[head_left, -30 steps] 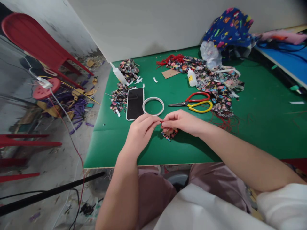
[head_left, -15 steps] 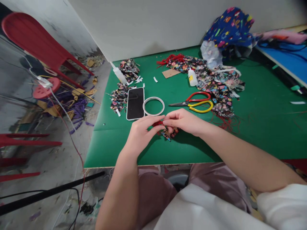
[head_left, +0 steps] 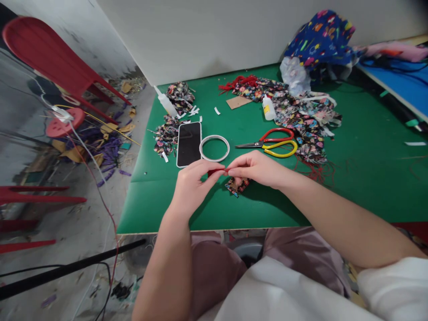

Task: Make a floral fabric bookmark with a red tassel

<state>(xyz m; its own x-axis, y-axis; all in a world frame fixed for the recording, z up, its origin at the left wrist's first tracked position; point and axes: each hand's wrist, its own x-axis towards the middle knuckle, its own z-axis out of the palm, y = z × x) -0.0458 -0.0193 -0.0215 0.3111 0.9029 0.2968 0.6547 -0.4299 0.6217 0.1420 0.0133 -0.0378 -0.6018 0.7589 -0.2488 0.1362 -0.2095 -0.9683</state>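
Partly hidden under the right hand (head_left: 256,168), a floral piece (head_left: 233,189).

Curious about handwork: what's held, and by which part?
A red strand, pinched either side of a short stretch by left hand and right hand. Floral piece: can't tell.

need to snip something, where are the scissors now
In the head view, the scissors lie right of centre on the green table, between the white ring and floral fabric, just beyond the right hand.
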